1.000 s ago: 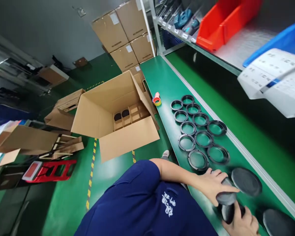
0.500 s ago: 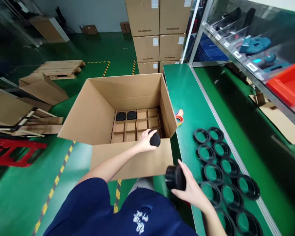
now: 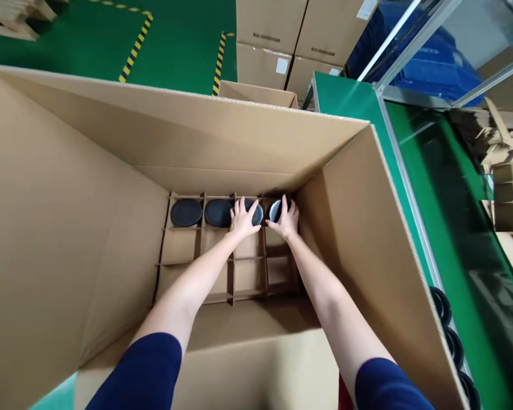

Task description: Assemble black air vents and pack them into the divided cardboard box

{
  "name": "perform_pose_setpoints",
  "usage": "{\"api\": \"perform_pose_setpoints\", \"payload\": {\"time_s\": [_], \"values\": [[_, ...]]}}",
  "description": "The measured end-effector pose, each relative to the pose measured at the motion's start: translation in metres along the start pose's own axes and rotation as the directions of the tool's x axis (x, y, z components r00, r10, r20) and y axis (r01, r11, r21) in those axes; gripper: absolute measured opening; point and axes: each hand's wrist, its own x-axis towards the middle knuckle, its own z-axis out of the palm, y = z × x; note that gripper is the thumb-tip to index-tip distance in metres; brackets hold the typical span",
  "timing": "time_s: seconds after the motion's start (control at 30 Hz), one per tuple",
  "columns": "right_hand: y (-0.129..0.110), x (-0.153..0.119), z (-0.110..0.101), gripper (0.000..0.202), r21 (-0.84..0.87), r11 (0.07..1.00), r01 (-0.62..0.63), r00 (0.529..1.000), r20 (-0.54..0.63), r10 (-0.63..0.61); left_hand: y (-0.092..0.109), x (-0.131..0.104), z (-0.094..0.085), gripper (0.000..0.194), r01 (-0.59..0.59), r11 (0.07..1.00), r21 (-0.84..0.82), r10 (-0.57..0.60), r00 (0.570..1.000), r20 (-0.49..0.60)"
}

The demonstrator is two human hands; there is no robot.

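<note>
Both hands have come off the bench and gone deep into the big open corrugated cardboard box (image 3: 89,188), each with the black part it carried half a second ago. Two matt black round caps (image 3: 186,212) already sit flat in the two leftmost cells of the far row of the brown cardboard divider grid (image 3: 248,267); the nearer rows look bare.

Next along, the left hand (image 3: 243,218) lies spread, palm down, over a third dark round plastic part (image 3: 256,213), fingers loosely draped across its top as it sits in the third cell. Just beside it the right hand (image 3: 285,219) is curled around the last black cylindrical piece (image 3: 276,209) in the corner cell, against the box's right wall (a pale glint shows on its side).

These pieces look rigid, light enough for one hand each, and smooth, so probably a little slippery; a grip by the rim or round the side wall seems safest, with a flat palm to press them home.

Further right, outside the box, black ring-shaped parts (image 3: 442,304) line the green workbench (image 3: 359,97).
</note>
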Motion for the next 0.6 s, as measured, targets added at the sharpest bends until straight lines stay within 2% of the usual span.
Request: {"api": "perform_pose_setpoints", "payload": {"time_s": [0.07, 0.13, 0.2, 0.3, 0.37, 0.5, 0.6], "values": [[0.009, 0.022, 0.02, 0.122, -0.056, 0.998, 0.017, 0.998, 0.054, -0.014, -0.009, 0.015, 0.015, 0.102, -0.036, 0.999, -0.011, 0.036, 0.999, -0.005], [0.018, 0.033, 0.037, 0.12, -0.094, 0.994, 0.056, 0.991, 0.127, -0.044, -0.016, 0.024, 0.028, 0.102, -0.069, 0.997, -0.015, 0.069, 0.998, 0.0], [0.027, 0.037, 0.052, 0.106, -0.104, 0.989, 0.104, 0.98, 0.182, -0.084, -0.021, 0.03, 0.04, 0.096, -0.095, 0.995, -0.019, 0.096, 0.995, 0.017], [0.033, 0.038, 0.07, 0.081, -0.101, 0.987, 0.123, 0.972, 0.215, -0.099, -0.03, 0.034, 0.055, 0.073, -0.126, 0.991, -0.033, 0.127, 0.992, 0.024], [0.035, 0.039, 0.078, 0.077, -0.108, 0.988, 0.106, 0.971, 0.224, -0.08, -0.035, 0.033, 0.065, 0.066, -0.151, 0.988, -0.036, 0.151, 0.988, 0.02], [0.038, 0.041, 0.075, 0.079, -0.083, 0.992, 0.099, 0.961, 0.267, -0.074, -0.042, 0.033, 0.079, 0.067, -0.177, 0.984, 0.019, 0.176, 0.984, 0.032], [0.034, 0.034, 0.057, 0.077, -0.013, 0.993, 0.116, 0.955, 0.276, -0.108, -0.038, 0.037, 0.074, 0.068, -0.145, 0.986, 0.084, 0.14, 0.988, 0.059]]}}
